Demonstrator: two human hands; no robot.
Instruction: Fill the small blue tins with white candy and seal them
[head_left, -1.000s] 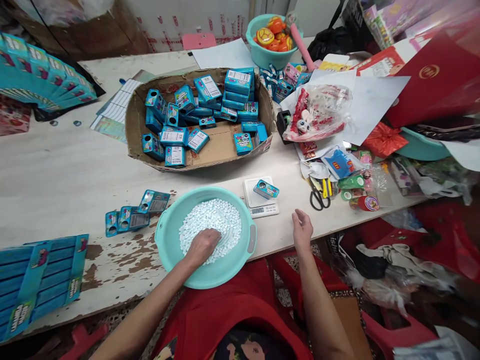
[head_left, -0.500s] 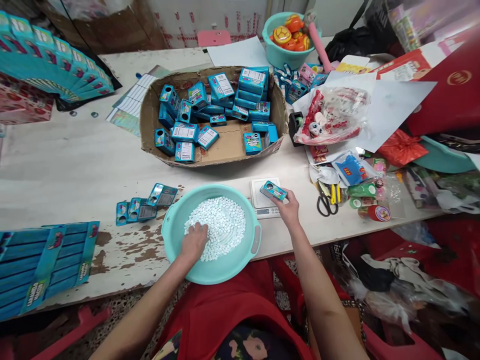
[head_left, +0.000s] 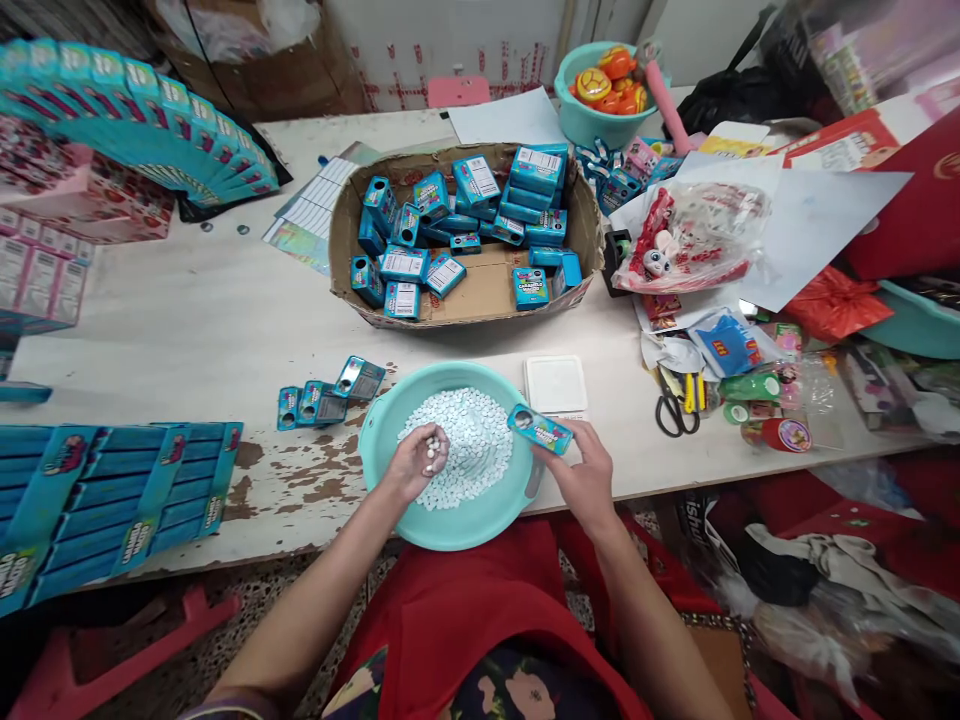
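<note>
Cupped above the left part of a turquoise basin, my left hand holds a few white candies. Many more white candies lie in the basin. My right hand grips a small blue box over the basin's right rim, its round opening at the left end. Just behind that hand is a white scale with nothing on its plate. To the left of the basin, several flattened blue boxes lie on the table.
A cardboard tray of blue boxes stands behind the basin. Stacked blue packs lie at the left. Black scissors, a plastic bag and loose packets are at the right. A basin of orange toys stands at the back.
My left hand has come up from the candy pile with some candies in it. My right hand has moved the blue box from above the scale to the basin's rim. The view has shifted.
</note>
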